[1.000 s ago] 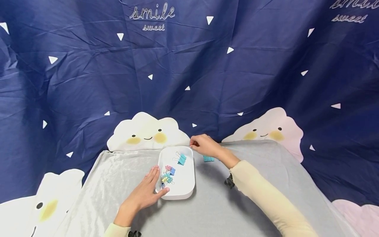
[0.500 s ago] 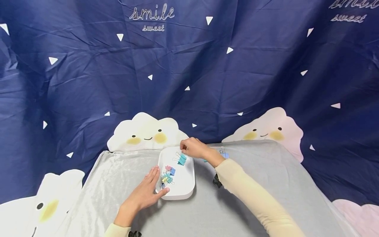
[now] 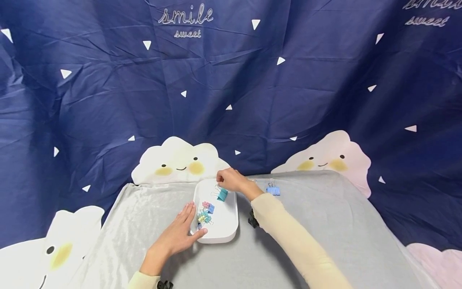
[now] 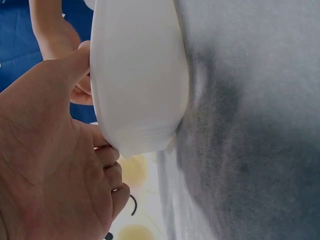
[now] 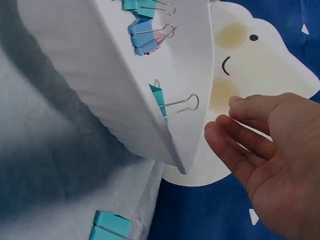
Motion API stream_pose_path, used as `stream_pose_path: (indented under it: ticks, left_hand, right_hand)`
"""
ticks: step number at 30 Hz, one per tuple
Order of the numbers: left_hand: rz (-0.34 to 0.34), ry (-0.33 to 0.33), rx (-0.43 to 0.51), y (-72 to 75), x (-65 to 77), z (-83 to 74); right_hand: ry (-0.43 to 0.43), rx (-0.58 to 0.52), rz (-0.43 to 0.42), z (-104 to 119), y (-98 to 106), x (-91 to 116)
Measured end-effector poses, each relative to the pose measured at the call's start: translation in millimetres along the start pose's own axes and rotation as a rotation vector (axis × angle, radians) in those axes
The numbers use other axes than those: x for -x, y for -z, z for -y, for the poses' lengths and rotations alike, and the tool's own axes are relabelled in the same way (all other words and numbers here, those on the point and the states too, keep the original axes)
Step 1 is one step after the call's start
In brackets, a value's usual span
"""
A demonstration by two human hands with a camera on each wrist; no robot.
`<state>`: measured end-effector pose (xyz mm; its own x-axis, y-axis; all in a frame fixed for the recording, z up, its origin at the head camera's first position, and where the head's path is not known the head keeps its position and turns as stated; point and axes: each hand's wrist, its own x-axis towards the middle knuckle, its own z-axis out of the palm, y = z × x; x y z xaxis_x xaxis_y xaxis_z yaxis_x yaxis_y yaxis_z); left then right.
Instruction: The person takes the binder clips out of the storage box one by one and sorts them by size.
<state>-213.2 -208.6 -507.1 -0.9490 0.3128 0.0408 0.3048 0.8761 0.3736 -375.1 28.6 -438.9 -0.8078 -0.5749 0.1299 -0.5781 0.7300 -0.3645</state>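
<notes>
A white tray holds several binder clips. A larger teal binder clip lies toward its far end, its wire handles showing in the right wrist view. Blue, pink and other small clips are bunched along the left side. My left hand rests against the tray's near left corner, fingers extended along the side and thumb on the near rim. Over the tray's far end is my right hand. The right wrist view shows its fingers loosely bent, thumb apart, nothing between them, beside the teal clip's handle.
On the grey cloth, right of the tray, stands a blue binder clip. Another teal clip sits nearer the tray, hidden by my right forearm in the head view. A navy curtain hangs behind the table.
My right hand has moved left from beyond the tray's right rim to above its far end, uncovering the blue clip on the cloth. The left hand and tray have stayed put.
</notes>
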Motion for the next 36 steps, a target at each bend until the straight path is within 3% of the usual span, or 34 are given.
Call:
stream_pose_path:
  ticks: [11, 16, 22, 36]
  left_hand:
    - [-0.016, -0.012, 0.009, 0.6, 0.6, -0.7]
    - [-0.015, -0.01, 0.008, 1.1, 1.1, -1.2]
    - [-0.009, -0.013, 0.01, 0.4, 0.4, -0.3]
    - [-0.016, -0.015, 0.018, 0.9, 1.0, -1.9]
  right_hand:
    - [-0.013, 0.02, 0.022, 5, -18, -8]
    - [-0.079, -0.009, 0.096, 7, -32, -7]
    - [-0.106, 0.092, 0.163, 8, -46, -3]
    - [-0.05, 0.208, 0.15, 1, -53, 2]
